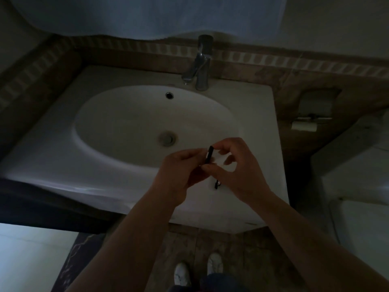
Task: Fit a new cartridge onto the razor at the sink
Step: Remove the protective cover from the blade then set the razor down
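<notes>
Over the front right rim of the white sink (pixel 52 157), my left hand (pixel 179 175) and my right hand (pixel 240 167) meet fingertip to fingertip. Between them stands a thin dark strip, the cartridge (pixel 209 154), seen edge-on and pinched from both sides. Below my right thumb a short dark piece with a metal glint pokes out, apparently the razor (pixel 216 184). The light is too dim to tell whether it joins the cartridge. The rest of the razor is hidden by my hands.
A chrome tap (pixel 201 66) stands at the back of the basin, with the drain (pixel 167 138) in the middle. A paper holder (pixel 307 121) hangs on the tiled wall to the right. My white shoes (pixel 183 272) stand on the tiled floor below.
</notes>
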`<action>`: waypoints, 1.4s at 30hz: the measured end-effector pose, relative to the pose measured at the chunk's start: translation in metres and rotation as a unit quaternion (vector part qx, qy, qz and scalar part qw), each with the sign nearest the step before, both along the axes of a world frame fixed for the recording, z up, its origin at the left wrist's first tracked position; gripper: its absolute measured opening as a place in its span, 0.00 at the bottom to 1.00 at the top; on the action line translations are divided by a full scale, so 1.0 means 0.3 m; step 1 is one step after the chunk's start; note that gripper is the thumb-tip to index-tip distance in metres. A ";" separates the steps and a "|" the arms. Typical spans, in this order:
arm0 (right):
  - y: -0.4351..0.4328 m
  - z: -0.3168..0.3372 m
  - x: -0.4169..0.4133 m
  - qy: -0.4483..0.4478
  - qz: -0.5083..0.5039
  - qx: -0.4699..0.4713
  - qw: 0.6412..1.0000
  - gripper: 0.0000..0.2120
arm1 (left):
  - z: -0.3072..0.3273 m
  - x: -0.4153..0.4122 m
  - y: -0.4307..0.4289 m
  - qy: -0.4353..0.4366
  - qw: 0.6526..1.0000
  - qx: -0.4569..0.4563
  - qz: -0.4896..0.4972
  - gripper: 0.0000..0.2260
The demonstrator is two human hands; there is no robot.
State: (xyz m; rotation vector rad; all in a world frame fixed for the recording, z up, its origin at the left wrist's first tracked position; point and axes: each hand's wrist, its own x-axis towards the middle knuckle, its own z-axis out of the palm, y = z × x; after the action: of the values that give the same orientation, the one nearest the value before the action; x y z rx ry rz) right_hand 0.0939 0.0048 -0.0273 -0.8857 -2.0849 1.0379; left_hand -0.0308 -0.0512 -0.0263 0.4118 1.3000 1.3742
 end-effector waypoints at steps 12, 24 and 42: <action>0.010 -0.022 0.025 -0.047 0.027 0.016 0.998 0.17 | 0.006 -0.008 -0.010 -0.001 0.999 -0.004 -0.044 0.06; 0.006 -0.040 0.041 -0.083 0.013 0.054 0.995 0.16 | 0.014 0.008 0.005 0.108 0.993 0.000 -0.056 0.11; 0.127 0.044 0.088 -0.035 0.081 -0.181 0.979 0.08 | 0.069 0.058 0.005 0.272 0.951 0.058 -0.138 0.10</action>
State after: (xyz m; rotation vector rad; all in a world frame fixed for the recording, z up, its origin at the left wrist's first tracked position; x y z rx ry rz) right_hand 0.1202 0.0428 -0.0141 -0.9464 -2.0874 1.5293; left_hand -0.0133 -0.0496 -0.0056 1.0693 1.5323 1.1380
